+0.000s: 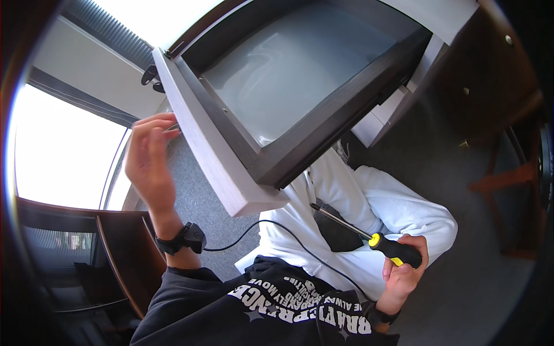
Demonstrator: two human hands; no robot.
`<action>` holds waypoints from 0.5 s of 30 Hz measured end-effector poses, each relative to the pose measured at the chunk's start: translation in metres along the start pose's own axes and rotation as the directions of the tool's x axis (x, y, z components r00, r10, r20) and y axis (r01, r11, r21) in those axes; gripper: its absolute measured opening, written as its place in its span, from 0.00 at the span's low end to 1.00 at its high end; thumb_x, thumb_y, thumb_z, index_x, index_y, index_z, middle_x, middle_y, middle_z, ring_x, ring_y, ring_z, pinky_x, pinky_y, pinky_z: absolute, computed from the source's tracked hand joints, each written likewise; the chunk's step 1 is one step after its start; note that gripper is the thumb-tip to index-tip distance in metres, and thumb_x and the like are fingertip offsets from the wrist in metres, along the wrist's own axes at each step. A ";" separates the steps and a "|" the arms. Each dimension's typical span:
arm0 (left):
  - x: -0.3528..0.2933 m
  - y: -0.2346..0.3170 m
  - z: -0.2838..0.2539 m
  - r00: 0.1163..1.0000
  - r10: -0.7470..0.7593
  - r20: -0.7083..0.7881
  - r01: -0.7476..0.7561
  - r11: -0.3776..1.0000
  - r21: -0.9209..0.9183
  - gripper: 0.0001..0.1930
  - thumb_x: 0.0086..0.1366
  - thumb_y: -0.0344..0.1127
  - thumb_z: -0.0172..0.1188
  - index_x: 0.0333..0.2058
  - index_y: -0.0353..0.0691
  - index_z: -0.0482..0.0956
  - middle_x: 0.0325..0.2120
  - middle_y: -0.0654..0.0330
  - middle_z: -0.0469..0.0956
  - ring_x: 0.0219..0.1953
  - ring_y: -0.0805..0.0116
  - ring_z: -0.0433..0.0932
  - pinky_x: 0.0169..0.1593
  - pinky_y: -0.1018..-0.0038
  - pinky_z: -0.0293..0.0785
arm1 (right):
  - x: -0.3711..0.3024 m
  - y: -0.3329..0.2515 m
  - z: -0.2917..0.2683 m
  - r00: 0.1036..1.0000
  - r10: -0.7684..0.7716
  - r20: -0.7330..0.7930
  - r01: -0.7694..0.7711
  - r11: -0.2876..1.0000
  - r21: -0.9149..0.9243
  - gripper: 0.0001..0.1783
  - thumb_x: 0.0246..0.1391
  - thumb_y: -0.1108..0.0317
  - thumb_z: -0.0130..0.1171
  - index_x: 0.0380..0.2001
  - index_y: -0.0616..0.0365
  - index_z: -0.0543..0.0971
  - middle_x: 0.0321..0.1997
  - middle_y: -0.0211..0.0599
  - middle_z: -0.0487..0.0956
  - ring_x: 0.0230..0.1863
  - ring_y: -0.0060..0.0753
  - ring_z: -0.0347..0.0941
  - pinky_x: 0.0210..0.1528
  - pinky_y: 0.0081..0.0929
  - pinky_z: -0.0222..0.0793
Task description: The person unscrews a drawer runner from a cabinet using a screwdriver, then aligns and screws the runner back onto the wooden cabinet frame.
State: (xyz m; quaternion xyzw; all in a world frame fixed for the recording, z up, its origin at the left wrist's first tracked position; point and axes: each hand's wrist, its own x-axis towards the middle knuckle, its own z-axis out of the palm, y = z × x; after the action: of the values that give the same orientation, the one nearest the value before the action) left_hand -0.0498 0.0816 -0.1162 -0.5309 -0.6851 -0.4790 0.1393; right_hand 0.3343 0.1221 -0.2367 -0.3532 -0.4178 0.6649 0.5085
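Note:
A pulled-out drawer point(337, 124) with dark walls, a grey base and a pale wood-look front panel point(222, 164) is above my lap. My left hand point(151, 155) is at the outer face of that panel, fingers bent and slightly blurred. They close on a small shiny piece that looks like the drawer handle point(178, 128), mostly hidden by fingers and panel. In my right hand point(405, 271), beside my knee, is a screwdriver point(398, 252) with a black and yellow grip. Its shaft points up and left, its tip below the drawer and apart from it.
My crossed legs in white trousers point(404, 202) are under the drawer, on grey carpet point(202, 199). A black cable point(288, 225) runs from my left wrist across my lap. A dark wooden cabinet point(124, 254) stands at left, a reddish wooden frame point(502, 179) at right.

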 end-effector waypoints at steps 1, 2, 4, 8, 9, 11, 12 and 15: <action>0.003 0.003 -0.001 0.997 0.052 -0.064 -0.052 0.999 0.006 0.12 0.71 0.36 0.47 0.37 0.35 0.78 0.39 0.52 0.80 0.41 0.65 0.81 0.41 0.72 0.80 | -0.002 -0.003 -0.003 1.000 0.004 -0.007 -0.004 1.000 -0.001 0.36 0.46 0.46 0.67 0.40 0.69 0.67 0.28 0.38 0.69 0.09 0.20 0.59 0.08 0.15 0.50; 0.006 0.003 -0.005 0.988 0.110 -0.105 -0.106 0.993 0.045 0.13 0.71 0.35 0.45 0.38 0.35 0.78 0.40 0.51 0.80 0.42 0.63 0.81 0.40 0.70 0.80 | -0.003 -0.006 -0.006 0.998 0.035 -0.061 -0.033 0.999 0.028 0.36 0.43 0.46 0.69 0.38 0.70 0.68 0.25 0.38 0.70 0.10 0.22 0.62 0.09 0.16 0.54; 0.012 0.005 -0.006 0.960 0.210 -0.184 -0.193 0.975 0.110 0.14 0.71 0.33 0.41 0.38 0.34 0.77 0.40 0.49 0.79 0.42 0.57 0.81 0.42 0.67 0.81 | -0.002 -0.009 -0.006 0.988 0.067 -0.139 -0.068 0.998 -0.004 0.42 0.41 0.38 0.69 0.37 0.71 0.69 0.18 0.38 0.72 0.10 0.24 0.66 0.09 0.17 0.59; 0.019 0.010 -0.008 0.927 0.336 -0.165 -0.322 0.941 0.108 0.17 0.71 0.41 0.41 0.39 0.36 0.77 0.42 0.48 0.78 0.46 0.52 0.79 0.49 0.59 0.78 | 0.002 -0.006 0.001 0.979 0.049 -0.198 -0.057 0.998 -0.035 0.43 0.40 0.35 0.68 0.36 0.71 0.70 0.17 0.38 0.72 0.10 0.24 0.67 0.09 0.15 0.58; 0.021 0.011 -0.005 0.920 0.369 -0.131 -0.357 0.928 0.107 0.20 0.71 0.46 0.40 0.39 0.38 0.77 0.42 0.48 0.78 0.48 0.51 0.78 0.52 0.56 0.75 | 0.003 -0.007 0.001 0.980 0.063 -0.188 -0.068 0.997 -0.022 0.43 0.40 0.35 0.67 0.35 0.70 0.70 0.17 0.37 0.72 0.10 0.24 0.67 0.09 0.15 0.59; 0.024 0.009 0.001 0.913 0.393 -0.107 -0.384 0.918 0.094 0.23 0.71 0.51 0.38 0.40 0.40 0.77 0.43 0.49 0.78 0.50 0.51 0.77 0.54 0.53 0.72 | 0.005 -0.011 0.007 0.980 0.096 -0.175 -0.100 0.995 -0.011 0.42 0.41 0.34 0.67 0.33 0.71 0.71 0.16 0.35 0.71 0.11 0.23 0.68 0.09 0.15 0.61; 0.025 0.008 0.005 0.928 0.362 -0.092 -0.355 0.931 0.085 0.26 0.70 0.55 0.37 0.41 0.41 0.77 0.43 0.49 0.78 0.51 0.51 0.76 0.56 0.52 0.70 | 0.008 -0.010 0.008 0.982 0.088 -0.165 -0.092 0.996 -0.016 0.42 0.40 0.34 0.67 0.32 0.71 0.71 0.15 0.35 0.71 0.11 0.23 0.69 0.09 0.15 0.61; 0.021 0.000 0.019 0.963 0.259 -0.079 -0.260 0.966 -0.006 0.31 0.68 0.64 0.34 0.42 0.45 0.78 0.43 0.51 0.78 0.52 0.51 0.74 0.57 0.50 0.67 | 0.016 -0.014 0.014 0.984 0.074 -0.160 -0.083 0.995 -0.051 0.44 0.40 0.33 0.66 0.30 0.72 0.72 0.15 0.35 0.71 0.10 0.23 0.68 0.09 0.15 0.62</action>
State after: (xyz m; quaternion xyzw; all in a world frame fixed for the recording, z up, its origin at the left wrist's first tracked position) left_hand -0.0520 0.1089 -0.1109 -0.5981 -0.5998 -0.4825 0.2229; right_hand 0.3238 0.1364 -0.2194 -0.4352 -0.3810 0.6422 0.5030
